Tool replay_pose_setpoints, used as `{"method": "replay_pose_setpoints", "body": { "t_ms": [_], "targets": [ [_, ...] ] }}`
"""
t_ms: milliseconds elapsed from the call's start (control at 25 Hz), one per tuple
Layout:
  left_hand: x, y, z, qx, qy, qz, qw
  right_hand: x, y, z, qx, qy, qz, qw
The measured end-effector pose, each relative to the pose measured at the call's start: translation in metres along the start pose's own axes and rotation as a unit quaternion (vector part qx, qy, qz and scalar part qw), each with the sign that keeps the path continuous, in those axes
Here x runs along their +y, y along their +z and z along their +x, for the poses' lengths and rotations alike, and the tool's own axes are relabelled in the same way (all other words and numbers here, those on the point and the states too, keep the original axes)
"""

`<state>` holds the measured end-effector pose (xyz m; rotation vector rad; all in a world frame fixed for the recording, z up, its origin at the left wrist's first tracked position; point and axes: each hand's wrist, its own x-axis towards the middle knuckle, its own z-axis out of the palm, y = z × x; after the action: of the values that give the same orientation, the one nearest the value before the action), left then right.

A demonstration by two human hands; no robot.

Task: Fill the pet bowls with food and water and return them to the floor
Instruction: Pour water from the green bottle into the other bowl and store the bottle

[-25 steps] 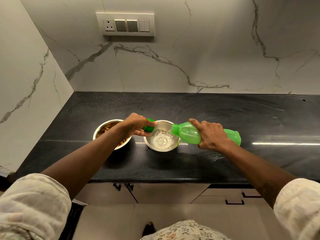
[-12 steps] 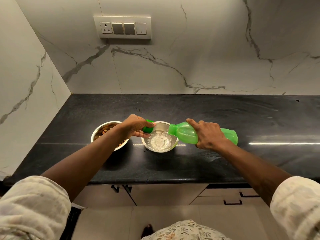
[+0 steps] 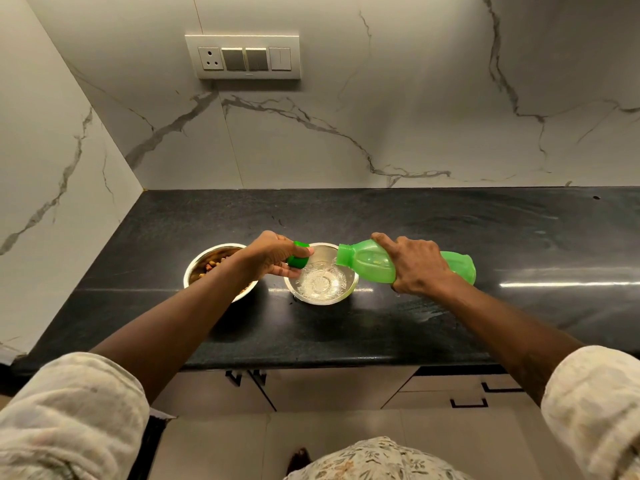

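Two steel pet bowls stand side by side on the black counter [image 3: 381, 323]. The left bowl [image 3: 204, 261] holds brown kibble and is partly hidden by my left forearm. The right bowl [image 3: 348, 289] holds rippling water. My right hand [image 3: 415, 263] grips a green plastic bottle [image 3: 370, 261] tipped on its side, its mouth over the right bowl's rim, and a thin stream of water runs into the bowl. My left hand [image 3: 272, 254] holds the green bottle cap [image 3: 298, 259] just left of that bowl.
A marble wall with a socket and switch plate [image 3: 242, 56] rises behind the counter, and another marble wall closes the left side. Cabinet fronts with black handles [image 3: 469, 403] sit below the counter edge. Pale floor tiles lie beneath me.
The view has shifted slightly. Both hands keep their hold while water goes on pouring from the bottle into the right bowl.
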<state>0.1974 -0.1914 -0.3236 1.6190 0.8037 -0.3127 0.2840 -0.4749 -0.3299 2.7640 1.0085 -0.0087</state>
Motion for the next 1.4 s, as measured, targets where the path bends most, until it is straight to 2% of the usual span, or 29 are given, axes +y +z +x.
{"method": "replay_pose_setpoints", "body": {
  "t_ms": [1400],
  "targets": [
    [0.007, 0.006, 0.014, 0.008, 0.004, 0.012, 1.000, 0.011, -0.003, 0.005, -0.004, 0.002, -0.018, 1.000]
  ]
}}
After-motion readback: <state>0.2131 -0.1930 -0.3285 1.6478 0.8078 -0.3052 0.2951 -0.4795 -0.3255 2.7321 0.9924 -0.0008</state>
